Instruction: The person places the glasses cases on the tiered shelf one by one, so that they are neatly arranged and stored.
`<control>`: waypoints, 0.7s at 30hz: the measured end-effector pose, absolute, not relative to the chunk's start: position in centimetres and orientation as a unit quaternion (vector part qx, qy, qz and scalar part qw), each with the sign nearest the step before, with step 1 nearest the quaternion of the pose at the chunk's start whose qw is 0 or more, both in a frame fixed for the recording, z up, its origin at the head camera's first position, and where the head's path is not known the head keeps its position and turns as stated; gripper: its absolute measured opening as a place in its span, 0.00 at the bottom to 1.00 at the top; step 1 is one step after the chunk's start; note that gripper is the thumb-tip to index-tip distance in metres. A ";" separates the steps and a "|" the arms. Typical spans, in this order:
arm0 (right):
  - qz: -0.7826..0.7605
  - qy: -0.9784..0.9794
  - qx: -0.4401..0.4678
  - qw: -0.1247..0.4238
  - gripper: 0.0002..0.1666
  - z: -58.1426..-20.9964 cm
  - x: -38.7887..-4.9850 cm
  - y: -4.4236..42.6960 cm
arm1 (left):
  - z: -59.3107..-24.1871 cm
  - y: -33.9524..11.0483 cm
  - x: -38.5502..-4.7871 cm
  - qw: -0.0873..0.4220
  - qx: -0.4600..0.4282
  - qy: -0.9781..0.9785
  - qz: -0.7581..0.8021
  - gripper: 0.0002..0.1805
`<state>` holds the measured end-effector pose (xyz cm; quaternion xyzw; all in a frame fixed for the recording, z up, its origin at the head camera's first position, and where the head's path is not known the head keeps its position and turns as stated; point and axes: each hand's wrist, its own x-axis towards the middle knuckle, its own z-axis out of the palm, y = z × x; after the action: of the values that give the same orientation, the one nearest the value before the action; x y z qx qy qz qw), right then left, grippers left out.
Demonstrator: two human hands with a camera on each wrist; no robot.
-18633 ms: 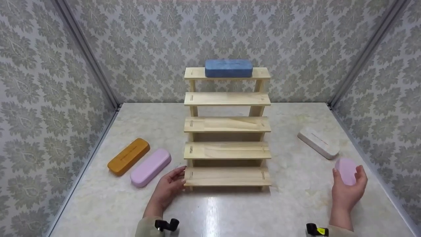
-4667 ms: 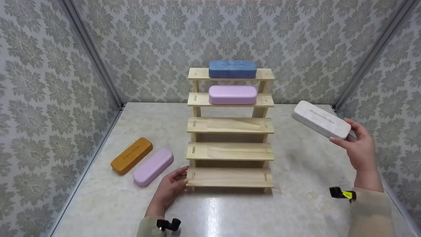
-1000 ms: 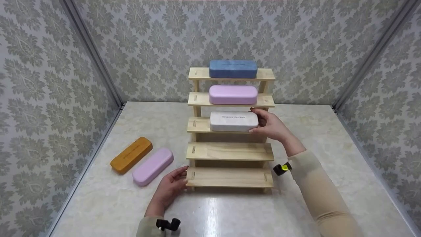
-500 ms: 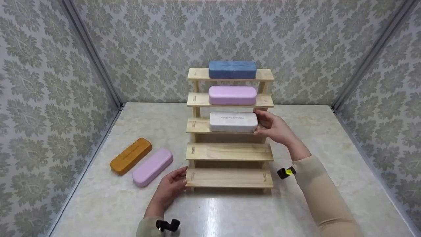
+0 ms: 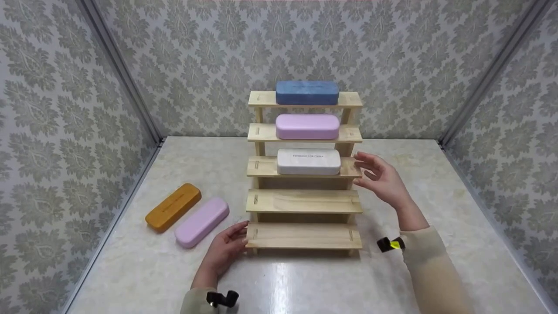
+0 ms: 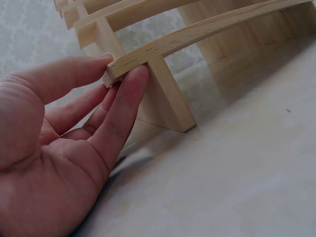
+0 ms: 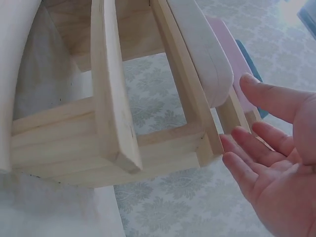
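Note:
A stepped wooden display rack [image 5: 304, 201] stands mid-table. My left hand [image 5: 223, 248] pinches the left end of its lowest shelf, thumb above and fingers below, as the left wrist view shows. On the middle shelf lies a white glasses case [image 5: 308, 162] with lettering on top. My right hand [image 5: 383, 180] is just right of that shelf, apart from the case, its fingers loosely bent around nothing. The shelf above bears a pink glasses case [image 5: 307, 126], and the top shelf a blue glasses case [image 5: 307, 93].
On the table left of the rack lie an orange glasses case [image 5: 173, 207] and a second pink glasses case [image 5: 202, 222], side by side and slanted. Patterned walls [image 5: 209, 65] enclose the table [image 5: 440, 200] at the back and both sides.
One pink case, then the white one, went from the table's right side onto the rack. Within the last second my right hand has let go of the white case and drawn back right.

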<state>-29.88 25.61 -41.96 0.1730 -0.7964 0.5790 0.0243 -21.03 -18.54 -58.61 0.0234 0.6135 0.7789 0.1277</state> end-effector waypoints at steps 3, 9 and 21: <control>0.590 -0.791 0.157 0.033 0.42 -42.5 -29.0 26.4 | -58.6 -18.6 -21.0 0.127 0.025 0.614 0.779 0.36; 0.599 -0.789 0.131 0.038 0.43 -43.7 -27.4 27.6 | -58.5 -18.6 -21.0 0.128 0.016 0.617 0.776 0.36; 0.604 -0.791 0.098 0.018 0.43 -46.8 -25.3 29.0 | -58.6 -18.5 -21.0 0.126 0.026 0.610 0.782 0.36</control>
<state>-25.28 29.03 -46.81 0.0980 -0.7909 0.6038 0.0185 -20.96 -18.51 -58.56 0.0262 0.6097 0.7822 0.1256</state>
